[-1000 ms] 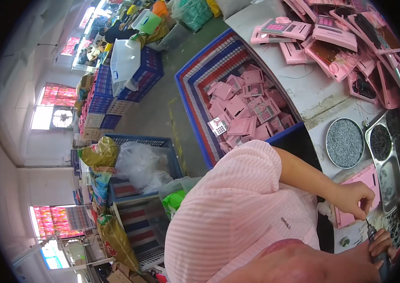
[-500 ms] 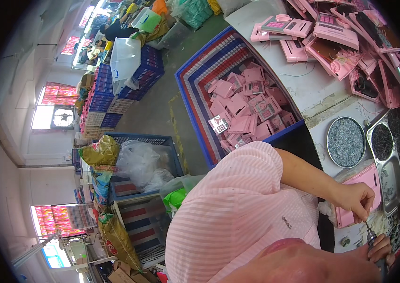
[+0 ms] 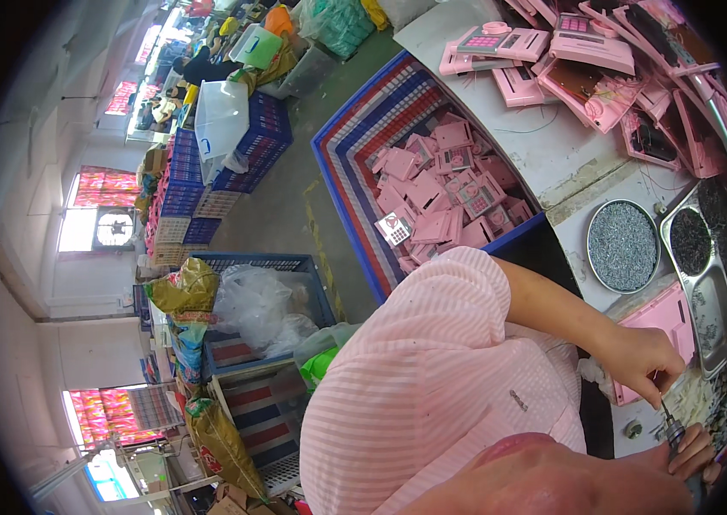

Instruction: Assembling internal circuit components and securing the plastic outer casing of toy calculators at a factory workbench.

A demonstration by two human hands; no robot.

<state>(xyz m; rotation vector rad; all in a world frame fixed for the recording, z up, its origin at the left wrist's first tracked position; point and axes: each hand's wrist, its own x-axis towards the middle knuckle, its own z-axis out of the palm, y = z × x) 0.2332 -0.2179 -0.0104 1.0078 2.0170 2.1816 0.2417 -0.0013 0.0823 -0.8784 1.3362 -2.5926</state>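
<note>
My right hand (image 3: 694,453) is wrapped round a dark-handled electric screwdriver (image 3: 674,429), its thin bit pointing toward my other hand. My left hand (image 3: 643,365) is closed in a pinch at the tip of that bit. Whatever sits between its fingertips is too small to make out. Partly covered by the left hand, a pink plastic casing (image 3: 670,319) lies on the worktable. Beside it stand a round metal dish (image 3: 623,246) full of small silvery screws and a compartmented steel tray (image 3: 706,322) holding small dark parts.
Pink device casings, some with wires, are heaped on the table's far end (image 3: 522,142). A blue-rimmed crate (image 3: 329,176) lined with striped cloth holds many pink devices on the floor. Another blue crate (image 3: 316,287) has clear plastic bags inside. A small round metal piece (image 3: 633,429) lies near my hands.
The whole view has shifted slightly. My left hand has turned a little, its fingertips still at the screwdriver bit. My right hand keeps its grip.
</note>
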